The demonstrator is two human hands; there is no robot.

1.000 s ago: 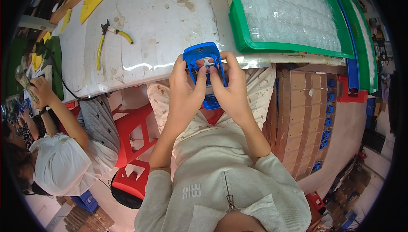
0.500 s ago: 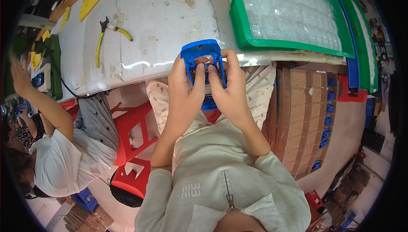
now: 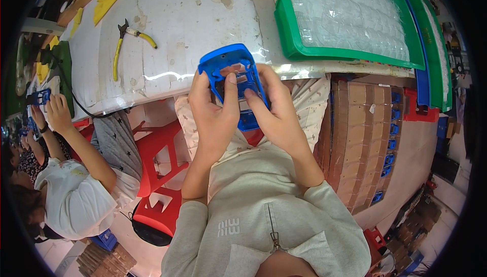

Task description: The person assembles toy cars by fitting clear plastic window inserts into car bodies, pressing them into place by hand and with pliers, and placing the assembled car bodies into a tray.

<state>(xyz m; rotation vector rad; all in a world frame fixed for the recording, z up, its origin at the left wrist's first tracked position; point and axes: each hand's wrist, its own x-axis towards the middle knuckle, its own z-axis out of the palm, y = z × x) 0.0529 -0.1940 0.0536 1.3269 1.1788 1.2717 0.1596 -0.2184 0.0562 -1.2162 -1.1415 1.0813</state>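
Observation:
Between my two hands, over my lap and just off the table's near edge, is a blue plastic housing [image 3: 227, 53] with a rounded far end and openings through its middle. My left hand [image 3: 214, 112] grips its left side, the thumb laid over the inner part. On the opposite side my right hand [image 3: 278, 109] holds it, fingers behind and thumb pressed on the inside near the middle. The housing leans a little to the left. What my fingers do behind it is hidden.
Yellow-handled cutting pliers [image 3: 125, 41] lie on the white table [image 3: 187, 28]. A green tray [image 3: 304, 52] of clear plastic-wrapped pieces stands at right. Below it, a divided brown cardboard box [image 3: 355, 140] holds blue parts. At left, a co-worker in white [image 3: 76, 201] handles a blue part beside red stools [image 3: 157, 165].
The housing has tilted and shifted slightly left in my hands. My left thumb has moved up and my right thumb down. The co-worker's hand has come lower, to a blue part.

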